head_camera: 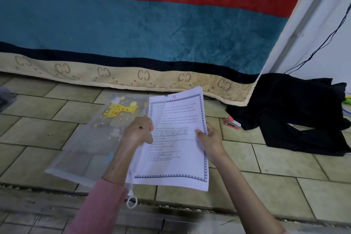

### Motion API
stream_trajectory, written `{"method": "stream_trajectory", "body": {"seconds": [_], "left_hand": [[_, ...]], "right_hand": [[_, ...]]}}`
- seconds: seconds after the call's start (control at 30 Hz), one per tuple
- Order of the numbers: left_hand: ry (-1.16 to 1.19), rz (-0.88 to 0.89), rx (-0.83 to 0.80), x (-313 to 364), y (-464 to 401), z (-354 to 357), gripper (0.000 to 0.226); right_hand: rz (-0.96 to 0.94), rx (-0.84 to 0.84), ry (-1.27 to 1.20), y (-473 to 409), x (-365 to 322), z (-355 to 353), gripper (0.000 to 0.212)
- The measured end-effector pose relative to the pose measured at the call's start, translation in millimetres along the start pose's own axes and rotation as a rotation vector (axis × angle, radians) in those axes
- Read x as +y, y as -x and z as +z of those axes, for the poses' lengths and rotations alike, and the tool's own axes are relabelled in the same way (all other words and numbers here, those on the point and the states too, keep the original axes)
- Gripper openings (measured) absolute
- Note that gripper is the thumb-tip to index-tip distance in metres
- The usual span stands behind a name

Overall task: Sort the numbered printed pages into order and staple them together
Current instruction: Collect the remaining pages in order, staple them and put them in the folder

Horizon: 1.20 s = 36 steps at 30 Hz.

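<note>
Nearest, at about 7 o'clock, a pink sleeve (98, 205) covers the left forearm, which reaches up toward the centre. The left hand (138, 131) is curled, its fingers pinching the left edge of the printed pages (176, 148) together with the translucent zip pouch (85, 138), which fans out toward 9 o'clock and shows a yellow giraffe print; its white pull ring (131, 201) dangles below the wrist. From 5 o'clock the bare right forearm rises, and the right hand (209, 139) grips the right edge of the pages, thumb on top pressing the sheet near its bordered margin. The pages are held in the air over the tiled floor (284, 167), at the centre of the view, tilted slightly; the top sheet bears a red "11" at its head and the word STORAGE mid-page. Further off, toward 3 o'clock, a pink stapler (232, 122) lies on the floor just beside a heap of black cloth (294, 112). Beyond, from 9 to 1 o'clock, stands a mattress (133, 78) under a teal blanket (133, 24) with a red stripe
</note>
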<state>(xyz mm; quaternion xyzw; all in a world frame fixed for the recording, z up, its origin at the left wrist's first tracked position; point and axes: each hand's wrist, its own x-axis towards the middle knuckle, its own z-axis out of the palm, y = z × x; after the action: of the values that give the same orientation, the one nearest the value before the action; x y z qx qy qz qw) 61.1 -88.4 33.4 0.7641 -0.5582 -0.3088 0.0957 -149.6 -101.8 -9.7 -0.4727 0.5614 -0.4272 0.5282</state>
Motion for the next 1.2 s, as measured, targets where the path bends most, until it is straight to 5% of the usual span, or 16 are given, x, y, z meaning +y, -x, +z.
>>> {"method": "stream_trajectory", "body": {"seconds": [0.37, 0.47, 0.53, 0.6, 0.67, 0.73, 0.93, 1.07, 1.2], "left_hand": [[0.174, 0.016, -0.011, 35.1, 15.6, 38.0, 0.032], [0.455, 0.001, -0.085, 37.5, 11.8, 37.6, 0.024], [0.606, -0.028, 0.026, 21.7, -2.3, 24.7, 0.014], [0.424, -0.095, 0.293, -13.3, -22.0, 4.8, 0.023], [0.28, -0.289, 0.46, -58.9, -36.6, -10.8, 0.038], [0.272, -0.427, 0.428, -92.9, -43.1, -16.2, 0.047], [0.462, -0.318, 0.279, -105.6, -42.3, -21.8, 0.056], [0.795, -0.219, 0.245, -103.1, -34.5, -16.0, 0.043], [1.025, -0.196, 0.269, -103.2, -29.7, -13.0, 0.051]], "right_hand": [[0.428, -0.228, -0.294, 2.5, 17.7, 40.2, 0.023], [0.514, -0.29, -0.395, -2.4, 17.6, 44.5, 0.026], [0.593, -0.318, -0.462, -3.1, 18.4, 44.4, 0.03], [0.627, -0.35, -0.482, -3.0, 18.2, 40.0, 0.035], [0.646, -0.411, -0.512, -3.3, 16.3, 36.6, 0.047], [0.689, -0.43, -0.649, -3.5, 15.9, 34.9, 0.071], [0.703, -0.575, -0.843, -4.0, 23.2, 41.0, 0.105], [0.633, -0.711, -0.783, -5.3, 6.0, 38.1, 0.07], [0.395, -0.691, -0.189, -16.9, -51.1, 30.8, 0.024]]}}
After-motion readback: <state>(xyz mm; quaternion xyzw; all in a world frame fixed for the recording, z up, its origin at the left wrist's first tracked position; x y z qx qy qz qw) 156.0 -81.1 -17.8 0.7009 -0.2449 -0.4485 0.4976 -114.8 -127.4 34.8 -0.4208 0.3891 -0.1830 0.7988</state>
